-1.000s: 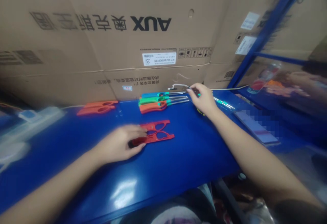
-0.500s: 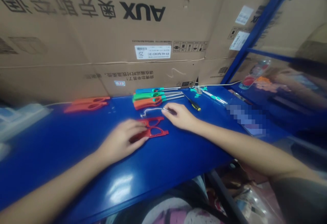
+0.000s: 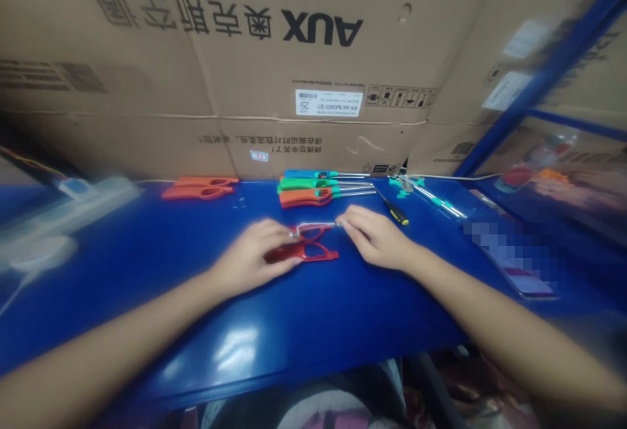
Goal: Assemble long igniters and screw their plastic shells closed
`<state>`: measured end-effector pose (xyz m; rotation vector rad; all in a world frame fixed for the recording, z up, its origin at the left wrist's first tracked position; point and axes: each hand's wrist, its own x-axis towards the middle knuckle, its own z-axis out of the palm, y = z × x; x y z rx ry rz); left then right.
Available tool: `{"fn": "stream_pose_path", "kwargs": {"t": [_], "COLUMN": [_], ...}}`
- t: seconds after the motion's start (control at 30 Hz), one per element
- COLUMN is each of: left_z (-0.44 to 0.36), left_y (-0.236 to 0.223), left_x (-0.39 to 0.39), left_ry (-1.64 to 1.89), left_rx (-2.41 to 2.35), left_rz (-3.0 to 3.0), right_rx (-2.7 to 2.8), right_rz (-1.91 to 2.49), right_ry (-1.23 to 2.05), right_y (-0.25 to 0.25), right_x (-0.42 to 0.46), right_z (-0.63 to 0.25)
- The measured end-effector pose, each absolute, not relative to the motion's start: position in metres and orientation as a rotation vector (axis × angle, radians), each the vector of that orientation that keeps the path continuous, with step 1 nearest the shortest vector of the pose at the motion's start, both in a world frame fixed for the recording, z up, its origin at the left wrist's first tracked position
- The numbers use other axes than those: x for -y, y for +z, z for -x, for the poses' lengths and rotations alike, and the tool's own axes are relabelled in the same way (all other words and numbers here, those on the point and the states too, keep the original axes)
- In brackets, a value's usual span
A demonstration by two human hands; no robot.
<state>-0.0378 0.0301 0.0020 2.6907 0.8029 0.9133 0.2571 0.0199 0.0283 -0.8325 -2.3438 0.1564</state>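
Observation:
My left hand (image 3: 259, 253) bends over two red lighter handle shells (image 3: 321, 254) lying side by side on the blue table, its fingers and thumb closed about their left part and hiding it. Between finger and thumb, my right hand (image 3: 375, 236) pinches the right end of a thin pale wire-like piece (image 3: 318, 223). That piece stretches across the upper red shell, and its small metal left end is close to my left fingertips. Whether it touches the shell I cannot tell. Just behind lie several long-nosed lighters with blue, green and orange handles (image 3: 306, 198).
A yellow-and-black screwdriver (image 3: 398, 213) lies behind my right hand, beside metal lighter tubes with teal parts (image 3: 438, 200). Orange handle shells (image 3: 198, 189) are at the back left, near a white power strip (image 3: 102, 204). A phone (image 3: 524, 275) lies right. A cardboard wall (image 3: 245, 76) closes the back.
The view has swung left. My right hand has brought the wire-like piece nearer, over the upper red shell, its left end now by my left fingertips. My left hand stays on the shells.

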Motion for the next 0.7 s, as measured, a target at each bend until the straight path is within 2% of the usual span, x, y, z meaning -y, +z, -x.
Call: {"fn": "stream_pose_path", "kwargs": {"t": [0.2,0.37,0.7], "left_z": [0.0378,0.038,0.0387], "left_y": [0.0044,0.0058,0.0083], "left_x": [-0.0306,-0.0306,-0.0226], "left_ry": [1.037,1.095,0.957], "left_rx": [-0.79,-0.858,-0.787], "left_rz": [-2.626,-2.553,-2.682], "right_rx": [2.396,2.426,2.544], "right_rz": [0.772,0.886,0.987], "right_ry": [0.132,0.037,0.092], "right_y": [0.0321,0.0353,0.0297], "right_x": [-0.0153,-0.013,-0.0148], "right_z": [-0.2538,-0.2541,-0.25]}}
